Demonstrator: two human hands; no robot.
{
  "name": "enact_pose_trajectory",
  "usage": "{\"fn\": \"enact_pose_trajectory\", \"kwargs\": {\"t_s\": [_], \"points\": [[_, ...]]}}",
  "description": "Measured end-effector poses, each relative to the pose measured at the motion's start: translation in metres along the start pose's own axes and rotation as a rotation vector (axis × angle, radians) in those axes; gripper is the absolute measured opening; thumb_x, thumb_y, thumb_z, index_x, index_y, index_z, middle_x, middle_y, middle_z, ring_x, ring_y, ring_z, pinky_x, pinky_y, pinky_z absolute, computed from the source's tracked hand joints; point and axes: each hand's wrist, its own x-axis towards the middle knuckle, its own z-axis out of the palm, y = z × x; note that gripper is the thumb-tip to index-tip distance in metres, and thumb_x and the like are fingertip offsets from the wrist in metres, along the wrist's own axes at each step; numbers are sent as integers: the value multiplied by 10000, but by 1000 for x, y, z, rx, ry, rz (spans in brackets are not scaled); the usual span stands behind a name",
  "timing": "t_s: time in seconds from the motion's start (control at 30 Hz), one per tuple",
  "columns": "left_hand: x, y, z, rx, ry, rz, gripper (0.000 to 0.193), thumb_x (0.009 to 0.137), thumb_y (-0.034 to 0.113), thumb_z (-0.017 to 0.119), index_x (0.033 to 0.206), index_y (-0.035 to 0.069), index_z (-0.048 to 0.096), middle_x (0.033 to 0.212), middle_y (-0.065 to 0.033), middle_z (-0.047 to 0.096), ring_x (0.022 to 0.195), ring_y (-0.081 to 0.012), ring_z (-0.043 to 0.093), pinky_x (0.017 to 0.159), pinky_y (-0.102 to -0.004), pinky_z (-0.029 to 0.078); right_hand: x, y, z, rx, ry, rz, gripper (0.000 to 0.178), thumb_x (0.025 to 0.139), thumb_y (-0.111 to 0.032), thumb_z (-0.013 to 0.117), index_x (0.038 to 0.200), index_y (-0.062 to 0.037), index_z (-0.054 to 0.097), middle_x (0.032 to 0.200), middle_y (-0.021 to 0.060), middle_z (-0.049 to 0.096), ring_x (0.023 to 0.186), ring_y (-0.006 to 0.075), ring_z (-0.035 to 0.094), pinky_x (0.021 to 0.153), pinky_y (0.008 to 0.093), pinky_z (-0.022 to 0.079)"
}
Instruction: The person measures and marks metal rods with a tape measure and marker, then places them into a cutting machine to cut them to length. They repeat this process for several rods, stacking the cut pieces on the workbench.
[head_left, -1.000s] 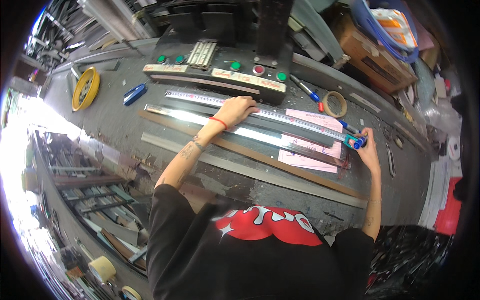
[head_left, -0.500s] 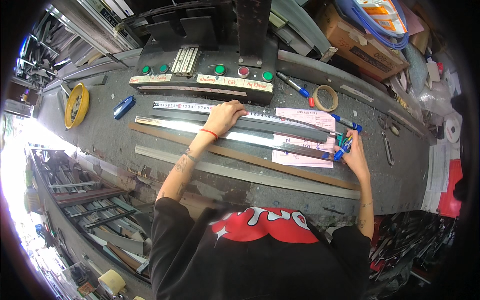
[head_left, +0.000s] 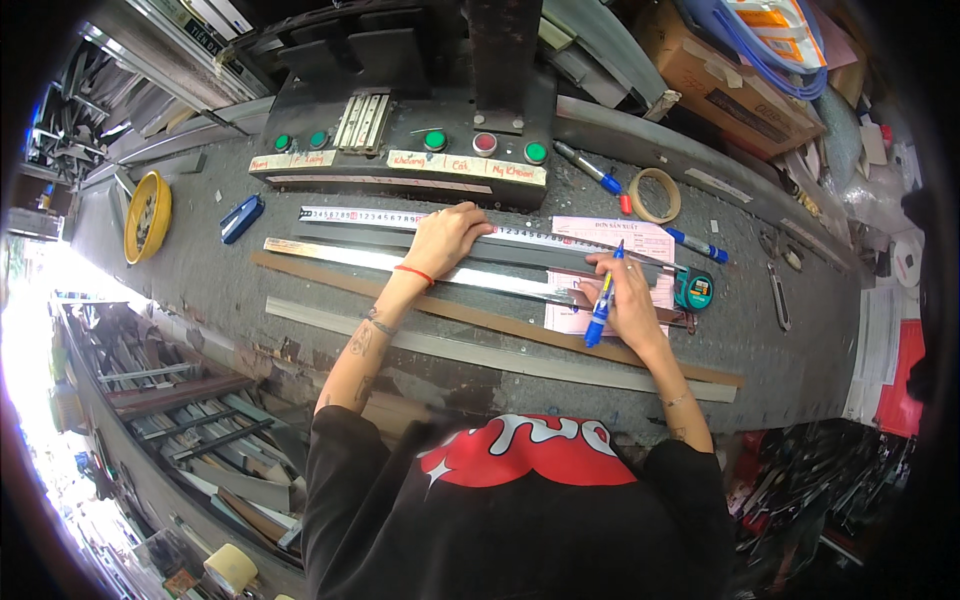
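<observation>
My left hand (head_left: 453,240), fingers bent, holds down the extended blade of a tape measure (head_left: 695,289) and covers part of the strips beneath. The blade runs along a dark grey strip (head_left: 530,260), and its teal and black case rests at the right. In my right hand (head_left: 632,300) is a blue marker pen (head_left: 600,318), its upper end close to the tape blade. Nearer me lie a shiny silver strip (head_left: 350,256), a brown strip (head_left: 480,313) and a pale grey strip (head_left: 480,351). A pink printed sheet (head_left: 640,235) lies partly under the strips and my right hand.
Behind the strips stands a black machine base with green and red buttons (head_left: 485,146). A yellow bowl (head_left: 150,245) and blue stapler (head_left: 241,218) sit left. Masking tape (head_left: 655,195), more markers (head_left: 700,246) and a utility knife (head_left: 778,297) lie right.
My right hand, holding the marker, has moved left from the tape measure case to over the sheet and strips, uncovering the case. My left hand keeps its place on the blade.
</observation>
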Motion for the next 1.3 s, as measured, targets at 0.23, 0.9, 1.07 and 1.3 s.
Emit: {"fn": "enact_pose_trajectory", "kwargs": {"t_s": [0.23,0.9,1.07,1.3], "points": [[0,0,0,-21,-8,-6,181,879,265,608,863,101,682,838,-61,627,778,-303,638,654,-404,502,-8,0,14,41,-8,91,412,777,-89,755,1008,-50,416,953,139,590,838,283,605,756,380,481],[-2,-2,1,-38,1,-4,178,883,259,604,859,102,683,847,-54,625,756,-305,640,626,-403,504,19,-3,36,761,228,459,169,934,-159,599,932,-39,481,703,30,578,643,53,543,562,204,445],[-2,-1,1,-31,4,-9,186,882,273,606,850,105,679,836,-57,620,742,-307,641,612,-406,502,15,-4,37,793,157,503,185,930,-159,604,866,-55,465,713,13,545,623,42,511,555,208,440],[-2,-2,2,-44,18,-2,188,886,271,602,849,102,674,834,-59,614,737,-308,641,610,-409,504,20,2,45,566,254,442,197,924,-177,615,867,-41,485,694,22,552,631,63,546,573,218,419]]}}
